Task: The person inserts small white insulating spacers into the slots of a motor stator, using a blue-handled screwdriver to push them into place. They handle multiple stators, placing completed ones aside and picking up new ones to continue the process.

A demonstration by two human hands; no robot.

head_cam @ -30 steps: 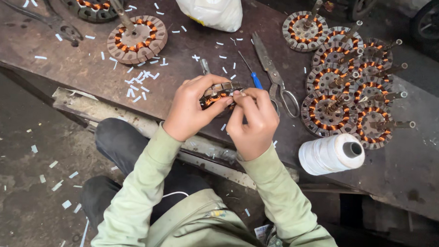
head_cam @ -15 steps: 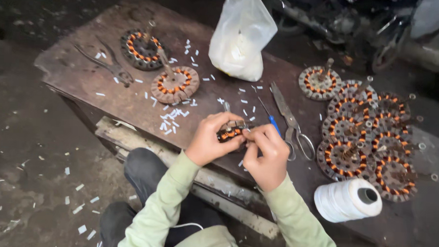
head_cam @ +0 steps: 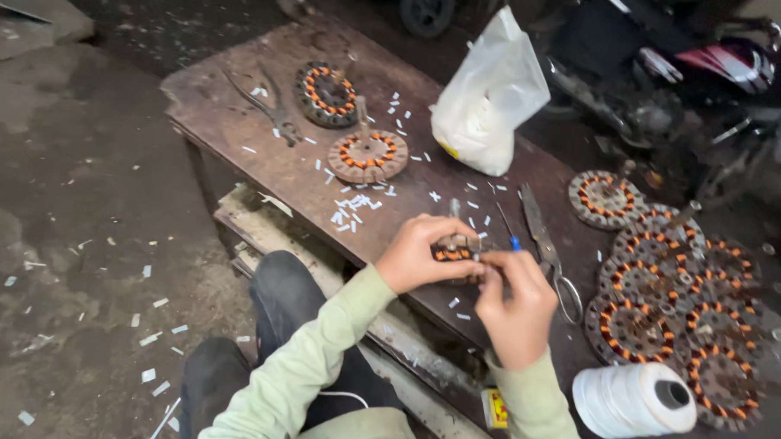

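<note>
Both hands grip a wound motor stator [head_cam: 455,250] above the workbench [head_cam: 238,128] edge: left hand [head_cam: 419,255] steadies it while right hand [head_cam: 515,306] pinches at its rim; scissors [head_cam: 549,251] lie just right of it.

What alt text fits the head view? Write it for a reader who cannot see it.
Both hands, left hand and right hand, grip a small wound stator over a worn workbench. More stators lie stacked at right beside a white thread spool, scissors and a white plastic bag.

Left hand [head_cam: 413,253] and right hand [head_cam: 516,300] grip wound stator [head_cam: 455,249]
</note>
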